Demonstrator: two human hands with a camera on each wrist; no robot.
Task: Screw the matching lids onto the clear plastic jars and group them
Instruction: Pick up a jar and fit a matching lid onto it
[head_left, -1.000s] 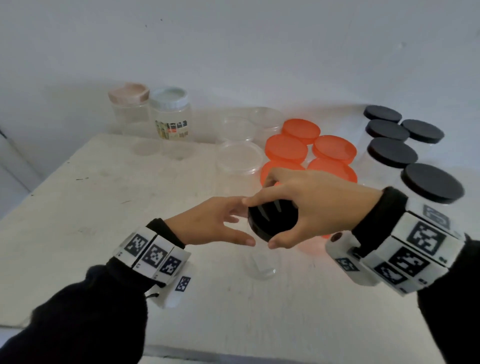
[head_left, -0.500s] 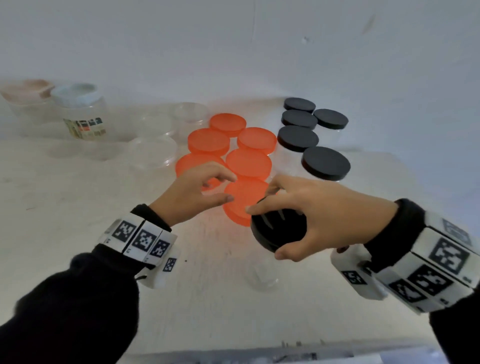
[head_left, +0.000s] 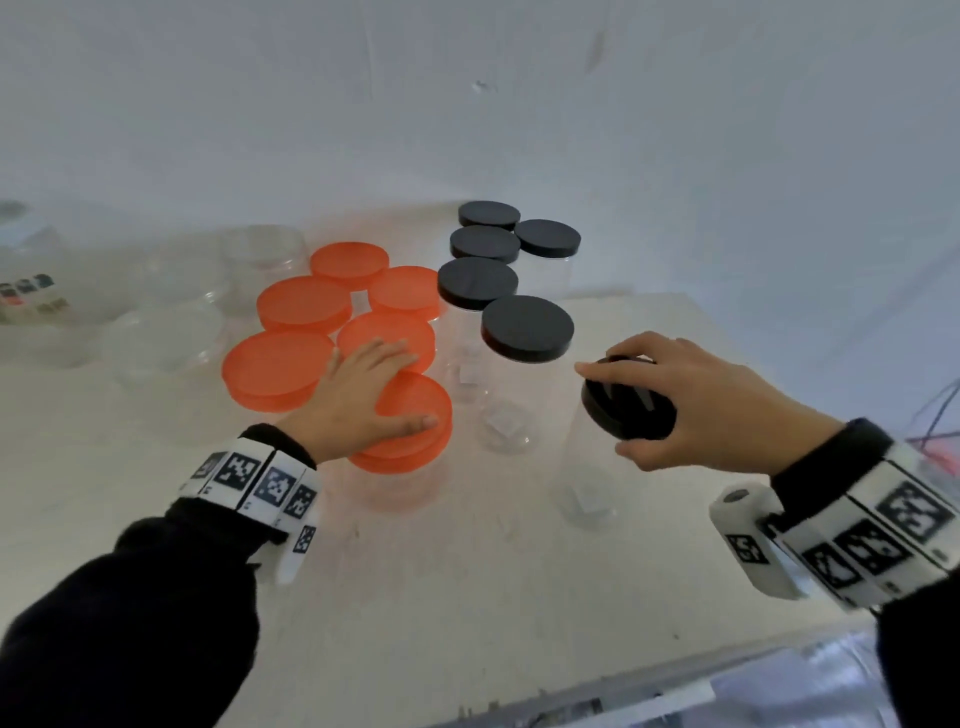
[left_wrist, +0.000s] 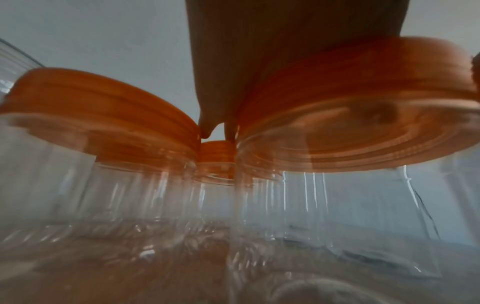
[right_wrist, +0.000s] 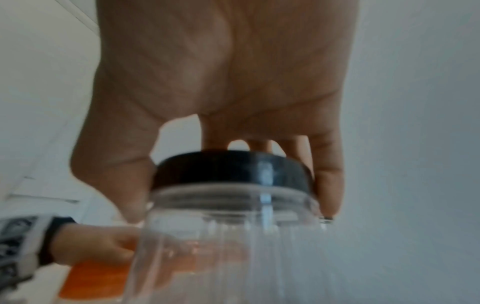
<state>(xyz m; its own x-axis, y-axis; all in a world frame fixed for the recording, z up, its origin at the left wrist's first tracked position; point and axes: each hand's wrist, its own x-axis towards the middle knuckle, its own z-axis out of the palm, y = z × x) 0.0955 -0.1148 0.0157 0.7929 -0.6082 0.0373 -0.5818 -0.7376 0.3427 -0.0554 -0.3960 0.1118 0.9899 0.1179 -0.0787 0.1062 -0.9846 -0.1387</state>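
My right hand (head_left: 670, 400) grips a black lid (head_left: 626, 402) from above; the lid sits on a tall clear jar (head_left: 584, 467) at the right of the table. In the right wrist view the thumb and fingers (right_wrist: 328, 185) curl round the black lid (right_wrist: 231, 169) on the clear jar (right_wrist: 228, 236). My left hand (head_left: 363, 395) lies flat on the orange lid (head_left: 415, 415) of the nearest orange-lidded jar, fingers straight. In the left wrist view the palm (left_wrist: 272, 51) covers that orange lid (left_wrist: 363, 107).
Several orange-lidded jars (head_left: 304, 304) stand grouped at centre, several black-lidded jars (head_left: 527, 327) to their right. Clear open jars (head_left: 171, 338) and a labelled jar (head_left: 31, 296) stand at the left by the wall. The table's front edge (head_left: 623, 680) runs near me.
My right hand has carried the black-lidded jar to the right, next to the black-lidded group. My left hand let go of that jar and now lies flat on the nearest orange lid.
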